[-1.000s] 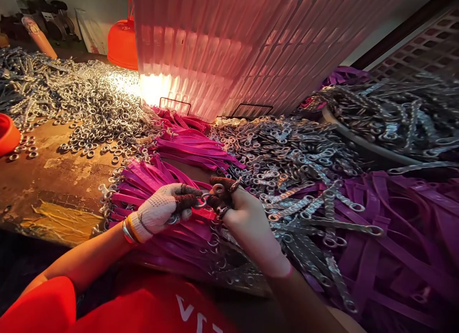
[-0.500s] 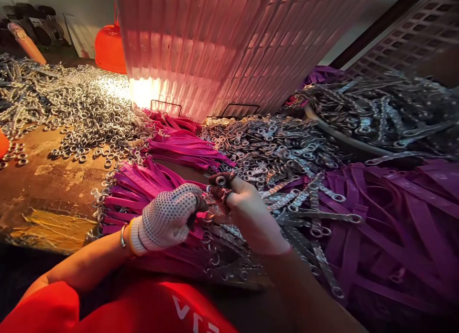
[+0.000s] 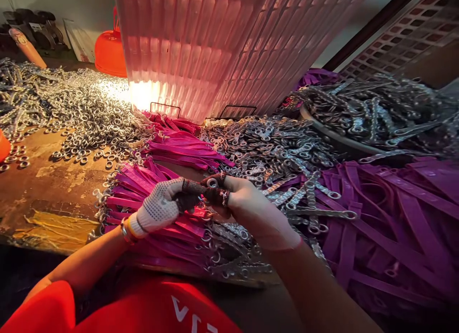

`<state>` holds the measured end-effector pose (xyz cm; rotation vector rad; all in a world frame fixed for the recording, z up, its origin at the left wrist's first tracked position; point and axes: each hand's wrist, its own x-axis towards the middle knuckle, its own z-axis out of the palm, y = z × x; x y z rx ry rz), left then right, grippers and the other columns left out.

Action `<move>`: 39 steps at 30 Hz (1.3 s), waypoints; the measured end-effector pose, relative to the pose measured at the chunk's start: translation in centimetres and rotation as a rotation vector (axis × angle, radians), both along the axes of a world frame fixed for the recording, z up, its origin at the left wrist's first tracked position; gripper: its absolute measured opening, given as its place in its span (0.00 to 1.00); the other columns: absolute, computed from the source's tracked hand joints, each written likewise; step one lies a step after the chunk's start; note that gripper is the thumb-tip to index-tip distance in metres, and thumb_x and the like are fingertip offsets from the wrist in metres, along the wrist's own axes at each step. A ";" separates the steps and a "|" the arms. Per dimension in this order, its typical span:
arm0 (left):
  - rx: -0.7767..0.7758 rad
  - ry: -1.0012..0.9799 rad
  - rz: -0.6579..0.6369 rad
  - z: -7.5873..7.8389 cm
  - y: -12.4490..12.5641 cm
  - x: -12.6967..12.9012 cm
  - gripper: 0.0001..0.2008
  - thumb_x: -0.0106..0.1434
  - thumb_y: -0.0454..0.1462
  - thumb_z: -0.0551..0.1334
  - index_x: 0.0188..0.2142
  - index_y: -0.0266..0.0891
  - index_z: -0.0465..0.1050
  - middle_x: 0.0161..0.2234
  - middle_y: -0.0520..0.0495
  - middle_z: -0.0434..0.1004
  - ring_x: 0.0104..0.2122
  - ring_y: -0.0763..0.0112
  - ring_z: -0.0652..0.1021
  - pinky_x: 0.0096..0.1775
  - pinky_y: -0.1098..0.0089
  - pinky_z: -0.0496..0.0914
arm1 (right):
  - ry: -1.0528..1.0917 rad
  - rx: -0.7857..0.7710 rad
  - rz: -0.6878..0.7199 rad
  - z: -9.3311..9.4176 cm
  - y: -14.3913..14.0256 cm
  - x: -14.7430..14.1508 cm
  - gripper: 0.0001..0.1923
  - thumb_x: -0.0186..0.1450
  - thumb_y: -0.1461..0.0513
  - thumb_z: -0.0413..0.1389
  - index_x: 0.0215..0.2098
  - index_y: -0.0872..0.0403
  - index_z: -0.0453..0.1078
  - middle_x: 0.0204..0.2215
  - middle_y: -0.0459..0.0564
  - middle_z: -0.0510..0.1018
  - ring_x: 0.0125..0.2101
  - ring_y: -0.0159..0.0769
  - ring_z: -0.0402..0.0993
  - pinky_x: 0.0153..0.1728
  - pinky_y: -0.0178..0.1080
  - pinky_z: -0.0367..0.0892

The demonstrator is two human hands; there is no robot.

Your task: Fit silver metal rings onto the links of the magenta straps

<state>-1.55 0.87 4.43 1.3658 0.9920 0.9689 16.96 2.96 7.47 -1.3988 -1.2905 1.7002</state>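
In the head view my right hand (image 3: 247,201), in a pale glove with dark finger coverings, is closed with a small metal ring (image 3: 212,183) showing between its fingers. Whether the ring is loose or the end of a longer piece is hidden. My left hand (image 3: 163,204), in a white dotted glove with dark fingertips, is closed and meets the right fingertips; what it pinches is hidden. Beneath both hands lies a bundle of magenta straps (image 3: 132,192) with metal rings at their ends. Twisted metal links with ringed ends (image 3: 301,199) lie just right of my right hand.
Loose metal rings (image 3: 86,117) are heaped at the left under an orange lamp (image 3: 110,53). A ribbed translucent panel (image 3: 201,50) stands at the back. More metal links fill a round container (image 3: 337,134) at the right, and loose purple straps (image 3: 390,227) lie in front of it.
My left hand has turned and its fingers now stretch toward the right fingertips. The ring in my right hand has shifted slightly left. The piles look the same.
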 end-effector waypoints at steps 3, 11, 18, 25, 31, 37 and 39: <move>0.160 0.143 0.041 0.1 0.1 0.7 0.08 0.63 0.37 0.61 0.41 0.37 0.76 0.31 0.49 0.77 0.30 0.74 0.74 0.34 0.74 0.68 | 0.015 -0.003 0.016 -0.1 -0.6 -0.1 0.20 0.51 0.50 0.62 0.36 0.54 0.69 0.16 0.38 0.65 0.15 0.25 0.53 0.16 0.31 0.49; 0.283 0.429 -0.011 0.6 1.3 1.2 0.08 0.64 0.38 0.60 0.30 0.37 0.68 0.28 0.51 0.73 0.28 0.74 0.70 0.31 0.74 0.62 | -0.653 0.768 0.137 -0.4 -2.0 0.8 0.17 0.58 0.66 0.47 0.43 0.55 0.72 0.38 0.55 0.77 0.37 0.40 0.70 0.37 0.39 0.63; -0.274 0.067 -0.148 0.9 1.4 1.7 0.11 0.65 0.44 0.56 0.30 0.40 0.62 0.17 0.57 0.62 0.13 0.79 0.59 0.16 0.77 0.52 | -1.237 1.002 0.396 -0.7 -2.1 0.8 0.08 0.53 0.66 0.53 0.30 0.56 0.72 0.29 0.58 0.76 0.27 0.42 0.68 0.27 0.41 0.50; 0.225 0.528 -0.237 -0.1 9.9 4.1 0.07 0.63 0.36 0.58 0.32 0.37 0.74 0.27 0.50 0.74 0.26 0.74 0.72 0.30 0.75 0.67 | -1.057 0.802 0.045 -3.6 -0.9 4.1 0.07 0.57 0.67 0.50 0.23 0.52 0.67 0.21 0.50 0.73 0.22 0.36 0.64 0.26 0.38 0.50; 0.319 0.799 -0.083 -3.4 19.6 7.6 0.05 0.54 0.27 0.61 0.29 0.34 0.75 0.32 0.43 0.76 0.39 0.62 0.74 0.43 0.69 0.67 | -0.634 0.679 -0.134 -3.3 -0.2 5.4 0.13 0.61 0.64 0.47 0.34 0.53 0.75 0.25 0.48 0.77 0.27 0.38 0.69 0.29 0.36 0.60; 0.258 0.711 -0.070 -3.2 18.8 7.2 0.12 0.54 0.27 0.60 0.37 0.35 0.77 0.39 0.42 0.75 0.39 0.65 0.74 0.37 0.73 0.67 | -0.577 0.665 -0.094 -3.3 -0.6 5.1 0.21 0.58 0.67 0.48 0.44 0.53 0.76 0.33 0.51 0.81 0.34 0.42 0.74 0.36 0.39 0.66; 0.193 0.637 -0.105 -1.9 16.8 5.8 0.12 0.59 0.31 0.58 0.41 0.36 0.76 0.29 0.45 0.74 0.29 0.69 0.73 0.29 0.73 0.66 | -0.626 0.679 -0.072 -3.4 -0.6 5.1 0.21 0.57 0.68 0.48 0.44 0.53 0.76 0.33 0.51 0.82 0.34 0.42 0.74 0.36 0.40 0.67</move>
